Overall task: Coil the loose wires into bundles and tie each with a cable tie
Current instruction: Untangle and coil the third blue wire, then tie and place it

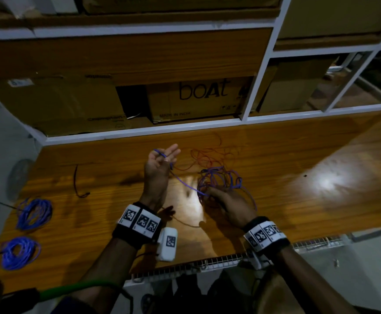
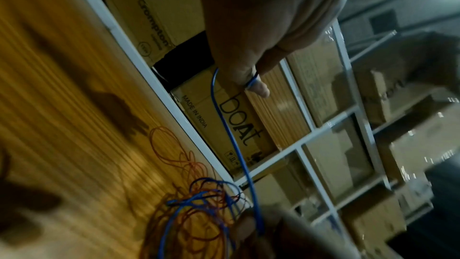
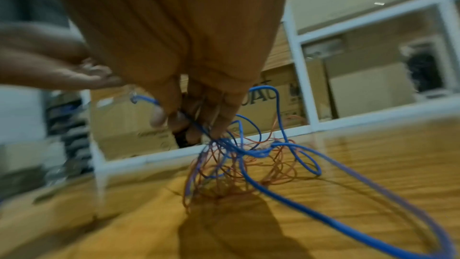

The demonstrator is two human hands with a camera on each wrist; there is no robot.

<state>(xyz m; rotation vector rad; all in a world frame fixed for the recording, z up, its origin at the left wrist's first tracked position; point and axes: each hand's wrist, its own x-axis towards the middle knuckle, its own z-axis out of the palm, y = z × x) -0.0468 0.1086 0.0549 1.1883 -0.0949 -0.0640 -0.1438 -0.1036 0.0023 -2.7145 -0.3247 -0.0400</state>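
Note:
My left hand point(image 1: 160, 164) is raised palm-up over the wooden table point(image 1: 298, 182), with the end of a blue wire point(image 1: 182, 183) looped round a finger point(image 2: 257, 86). The wire runs taut down to my right hand point(image 1: 228, 205), which pinches it and grips a tangle of blue and red wires point(image 1: 219, 180) resting on the table. In the right wrist view my fingers point(image 3: 211, 109) close on the strands above the tangle point(image 3: 236, 164). Two coiled blue bundles point(image 1: 34, 214) point(image 1: 19, 252) lie at the table's left end.
Loose red wire point(image 1: 207, 155) sprawls behind the tangle. A black cable tie point(image 1: 77, 182) lies left of my left hand. A white-framed shelf holds cardboard boxes point(image 1: 196, 98) along the back. A wire mesh strip point(image 1: 207, 264) runs along the front edge.

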